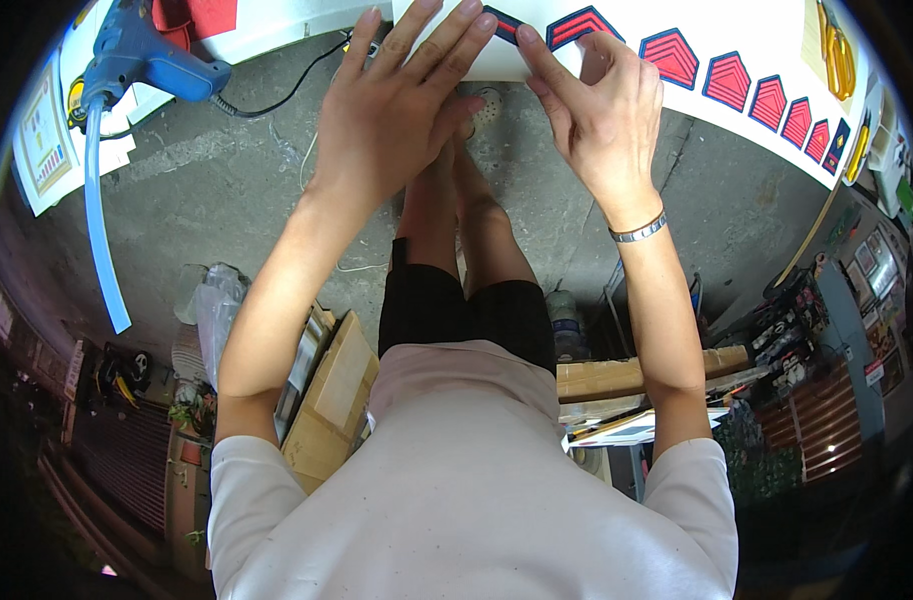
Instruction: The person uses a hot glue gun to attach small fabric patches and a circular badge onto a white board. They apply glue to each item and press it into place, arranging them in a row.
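Observation:
A row of red chevron patches with dark blue borders lies along the white tabletop [717, 115]. My left hand [397, 95] is spread flat, palm down, its fingertips beside the leftmost patch [504, 27]. My right hand [612, 115] reaches in from the other side. Its index fingertip is at that patch's right edge, the thumb hangs apart below, and the other fingers curl over the second patch [582, 22], partly covering it. The third patch [669, 58] and several smaller ones continue to the right.
A blue glue gun [142, 55] with a black cord [277, 105] lies at the upper left; a long light-blue strip [99, 220] hangs from it past the table edge. Yellow-handled scissors [839, 55] are at the far right. Cardboard [332, 395] stands beside me above the concrete floor [207, 190].

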Available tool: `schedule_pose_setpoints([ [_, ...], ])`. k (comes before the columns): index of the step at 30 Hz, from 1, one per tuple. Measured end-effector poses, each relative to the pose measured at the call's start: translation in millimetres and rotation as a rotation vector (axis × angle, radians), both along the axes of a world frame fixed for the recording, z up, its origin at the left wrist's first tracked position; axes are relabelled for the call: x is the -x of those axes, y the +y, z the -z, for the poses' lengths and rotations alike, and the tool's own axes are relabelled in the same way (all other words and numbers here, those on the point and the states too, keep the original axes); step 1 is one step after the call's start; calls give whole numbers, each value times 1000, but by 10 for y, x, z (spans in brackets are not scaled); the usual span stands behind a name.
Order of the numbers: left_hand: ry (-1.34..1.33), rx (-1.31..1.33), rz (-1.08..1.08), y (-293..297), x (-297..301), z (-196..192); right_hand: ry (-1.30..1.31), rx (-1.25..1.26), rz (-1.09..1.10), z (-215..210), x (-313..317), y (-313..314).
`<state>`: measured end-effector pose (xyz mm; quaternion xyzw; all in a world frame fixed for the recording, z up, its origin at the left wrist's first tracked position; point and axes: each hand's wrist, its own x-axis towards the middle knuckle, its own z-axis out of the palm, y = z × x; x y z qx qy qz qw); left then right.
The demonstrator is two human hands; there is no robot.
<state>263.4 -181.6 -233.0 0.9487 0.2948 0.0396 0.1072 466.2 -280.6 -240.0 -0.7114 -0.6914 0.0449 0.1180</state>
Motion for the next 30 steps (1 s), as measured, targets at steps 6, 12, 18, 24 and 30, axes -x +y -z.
schedule_pose_setpoints([
  [6,-45,131,-46,-14,2,-22,200,-46,32,12,-94,-50],
  [12,-38,122,-60,-65,-84,-73,156,-55,85,-67,-11,-130],
  [18,-1,96,-59,-125,-157,-2,90,54,123,-43,161,-88],
  [24,-34,133,-88,-139,-156,50,60,32,167,23,224,-132],
  [30,-2,126,-85,-159,-169,32,50,16,174,70,239,-143],
])
